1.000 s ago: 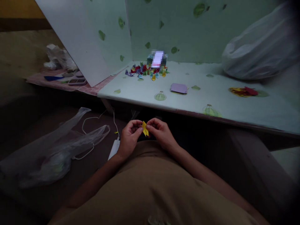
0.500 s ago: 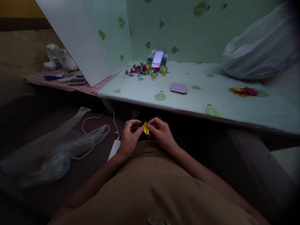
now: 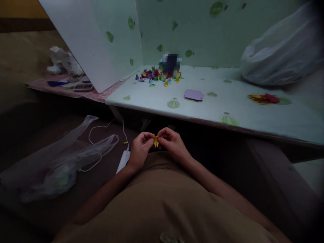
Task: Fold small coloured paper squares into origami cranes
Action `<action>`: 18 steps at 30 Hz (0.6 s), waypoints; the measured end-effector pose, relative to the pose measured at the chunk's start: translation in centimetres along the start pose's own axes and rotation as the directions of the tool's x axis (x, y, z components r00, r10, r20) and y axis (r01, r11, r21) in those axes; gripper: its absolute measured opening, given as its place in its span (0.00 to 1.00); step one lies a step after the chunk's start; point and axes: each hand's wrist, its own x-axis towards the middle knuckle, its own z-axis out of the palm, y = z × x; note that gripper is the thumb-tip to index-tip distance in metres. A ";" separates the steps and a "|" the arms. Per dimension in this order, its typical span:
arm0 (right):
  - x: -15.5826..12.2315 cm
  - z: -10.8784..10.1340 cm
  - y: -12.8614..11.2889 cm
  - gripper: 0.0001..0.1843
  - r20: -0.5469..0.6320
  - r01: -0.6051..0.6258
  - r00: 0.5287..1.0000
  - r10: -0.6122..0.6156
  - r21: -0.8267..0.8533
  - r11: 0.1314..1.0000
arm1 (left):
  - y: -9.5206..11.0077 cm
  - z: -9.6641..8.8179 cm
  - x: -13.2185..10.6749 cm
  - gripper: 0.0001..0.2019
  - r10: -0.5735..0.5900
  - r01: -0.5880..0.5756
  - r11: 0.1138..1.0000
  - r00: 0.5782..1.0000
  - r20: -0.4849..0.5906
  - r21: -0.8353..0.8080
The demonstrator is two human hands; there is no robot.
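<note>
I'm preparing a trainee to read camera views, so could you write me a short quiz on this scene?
1. True or false: the left hand and the right hand both have a grip on the yellow folded paper.
2. Multiple choice: what colour is the top of the paper stack on the table? (a) green (b) purple (c) red
3. Fill in the blank: seen from the person's place, the large white plastic bag is on the ____ side of the table.

Key: 1. True. 2. (b). 3. Right.
</note>
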 end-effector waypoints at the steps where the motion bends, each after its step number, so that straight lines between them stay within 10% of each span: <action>1: 0.0 0.0 0.0 0.07 -0.004 0.000 1.000 0.000 -0.004 1.000 | 0.0 0.1 0.0 0.08 -0.004 0.004 1.000 1.000 -0.005 -0.006; 18: 0.0 -0.2 -0.1 0.03 0.037 0.019 0.999 -0.024 0.132 0.991 | -0.2 0.2 0.0 0.06 -0.061 0.062 0.982 0.998 0.013 -0.177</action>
